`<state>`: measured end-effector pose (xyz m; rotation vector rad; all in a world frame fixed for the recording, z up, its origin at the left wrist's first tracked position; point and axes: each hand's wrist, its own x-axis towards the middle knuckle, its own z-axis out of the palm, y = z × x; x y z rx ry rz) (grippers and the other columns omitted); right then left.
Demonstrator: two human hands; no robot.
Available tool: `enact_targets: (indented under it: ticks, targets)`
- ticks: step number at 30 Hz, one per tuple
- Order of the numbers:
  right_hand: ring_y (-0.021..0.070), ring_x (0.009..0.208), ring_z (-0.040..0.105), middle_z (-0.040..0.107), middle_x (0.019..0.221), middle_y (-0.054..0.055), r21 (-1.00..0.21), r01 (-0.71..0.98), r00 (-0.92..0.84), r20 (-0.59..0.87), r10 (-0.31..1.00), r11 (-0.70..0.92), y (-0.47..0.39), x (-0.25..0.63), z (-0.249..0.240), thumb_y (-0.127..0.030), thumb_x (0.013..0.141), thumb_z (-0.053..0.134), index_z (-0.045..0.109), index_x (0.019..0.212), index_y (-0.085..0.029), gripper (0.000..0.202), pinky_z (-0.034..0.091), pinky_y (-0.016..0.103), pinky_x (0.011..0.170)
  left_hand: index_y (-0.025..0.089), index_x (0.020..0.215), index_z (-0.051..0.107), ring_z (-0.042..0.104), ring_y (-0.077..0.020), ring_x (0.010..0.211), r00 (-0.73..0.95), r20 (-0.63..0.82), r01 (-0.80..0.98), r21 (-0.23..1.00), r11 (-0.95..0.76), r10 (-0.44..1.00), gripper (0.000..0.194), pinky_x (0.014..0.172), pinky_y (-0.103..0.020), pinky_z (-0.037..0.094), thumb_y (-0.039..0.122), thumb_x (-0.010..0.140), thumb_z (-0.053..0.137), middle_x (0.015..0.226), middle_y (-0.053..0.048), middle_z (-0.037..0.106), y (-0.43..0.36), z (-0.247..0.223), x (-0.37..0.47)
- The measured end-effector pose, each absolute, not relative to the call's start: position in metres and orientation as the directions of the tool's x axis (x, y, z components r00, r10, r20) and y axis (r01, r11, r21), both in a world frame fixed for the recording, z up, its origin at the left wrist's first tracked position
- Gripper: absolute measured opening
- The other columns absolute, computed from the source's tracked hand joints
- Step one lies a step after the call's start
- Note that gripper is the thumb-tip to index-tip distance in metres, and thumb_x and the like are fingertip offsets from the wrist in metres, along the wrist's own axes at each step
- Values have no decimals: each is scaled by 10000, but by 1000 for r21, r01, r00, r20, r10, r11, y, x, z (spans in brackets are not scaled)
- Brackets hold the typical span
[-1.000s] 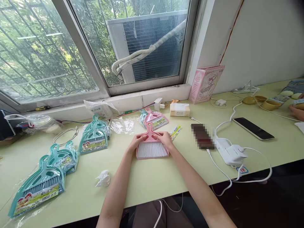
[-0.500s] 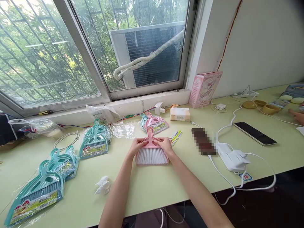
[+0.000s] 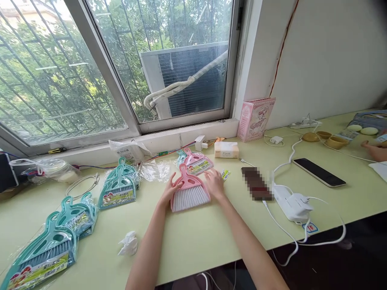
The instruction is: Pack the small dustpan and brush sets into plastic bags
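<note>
A pink hand brush (image 3: 190, 197) with white bristles lies over a matching pink dustpan (image 3: 183, 168) on the table in front of me. My left hand (image 3: 169, 192) grips the left side of this set, its thumb over the pink plastic. Just right of the set is my right hand (image 3: 214, 184), palm down with fingers reaching forward and bent a little. It partly covers a green and yellow label card (image 3: 225, 175); whether the fingers touch the card is hidden. Behind the set, a bagged pink dustpan set (image 3: 198, 163) overlaps a teal one.
Several bagged teal dustpan sets (image 3: 118, 189) lie on the left, near a crumpled tissue (image 3: 128, 243). A tissue pack (image 3: 226, 150) and pink box (image 3: 255, 120) stand behind. A phone (image 3: 319, 172), power strip (image 3: 290, 203) and cables occupy the right. Another person's hand (image 3: 375, 151) shows at far right.
My right hand has let go of the pink set's right side and shifted right, over the label card. The set has tilted slightly, still in my left hand. The view has shifted a little.
</note>
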<state>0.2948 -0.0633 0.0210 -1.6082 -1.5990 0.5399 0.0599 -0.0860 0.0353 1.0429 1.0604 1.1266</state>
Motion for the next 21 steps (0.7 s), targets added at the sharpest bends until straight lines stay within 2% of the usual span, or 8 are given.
enact_targets:
  ticks: [2, 4, 6, 8, 13, 16, 19, 21]
  targets:
    - [335, 1460, 210, 365, 1538, 142, -645, 761, 274, 229, 934, -65, -60, 309, 19, -316, 916, 509, 604, 1292, -194, 406, 168, 584, 1142, 317, 1502, 263, 629, -261, 1145, -8, -67, -239, 969, 64, 998, 987, 976, -416, 482, 349, 695, 831, 1306, -134, 613, -84, 34, 58]
    - [356, 1471, 173, 344, 1544, 169, -592, 789, 316, 161, 935, -164, -57, 321, 15, -272, 867, 582, 561, 1335, -182, 477, 129, 618, 1137, 268, 1423, 420, 631, -275, 1133, -116, -34, -272, 962, 1, 993, 879, 944, -394, 505, 357, 660, 848, 1284, -135, 625, -80, 32, 55]
    - [319, 1437, 282, 394, 1522, 128, -608, 785, 230, 100, 968, -124, -52, 329, 10, -184, 815, 612, 579, 1309, -227, 497, 199, 552, 1146, 184, 1241, 595, 656, -292, 1065, -186, -27, -252, 967, -22, 982, 707, 902, -389, 524, 389, 619, 861, 1183, -145, 670, -76, 30, 51]
    - [268, 1384, 382, 422, 1507, 78, -652, 757, 131, 76, 988, -50, -49, 332, 8, -78, 731, 620, 596, 1282, -269, 584, 299, 445, 1126, 144, 1097, 661, 674, -292, 1000, -222, -23, -204, 979, -24, 975, 607, 877, -397, 532, 403, 589, 868, 1090, -145, 697, -72, 26, 46]
    - [201, 1332, 456, 435, 1489, 71, -736, 675, 24, 92, 995, 52, -47, 334, 10, 44, 635, 549, 621, 1240, -228, 667, 374, 318, 1081, 157, 1086, 674, 669, -271, 1007, -267, 32, -153, 985, -75, 963, 554, 917, -419, 521, 366, 607, 857, 1087, -129, 689, -64, 16, 44]
    - [198, 1323, 452, 454, 1472, 72, -722, 689, 59, 134, 989, 57, -51, 339, 14, 4, 699, 564, 618, 1242, -222, 590, 379, 320, 1064, 205, 1164, 642, 651, -250, 1057, -354, 48, -178, 977, -118, 934, 603, 933, -391, 523, 324, 615, 861, 1175, -111, 661, -61, 16, 45]
    - [295, 1312, 408, 487, 1425, 127, -617, 779, 266, 164, 950, -111, -56, 345, 18, -178, 771, 660, 626, 1233, -212, 464, 364, 436, 1039, 208, 1164, 635, 642, -235, 1068, -395, 47, -203, 969, -137, 917, 618, 929, -364, 527, 296, 601, 873, 1185, -106, 657, -60, 18, 42]
    - [317, 1251, 434, 544, 1355, 132, -569, 803, 311, 144, 939, -179, -58, 348, 18, -225, 772, 690, 670, 1170, -222, 398, 376, 451, 999, 182, 1099, 654, 652, -243, 1032, -373, 31, -221, 968, -121, 927, 565, 903, -366, 538, 291, 590, 876, 1130, -111, 672, -61, 21, 40]
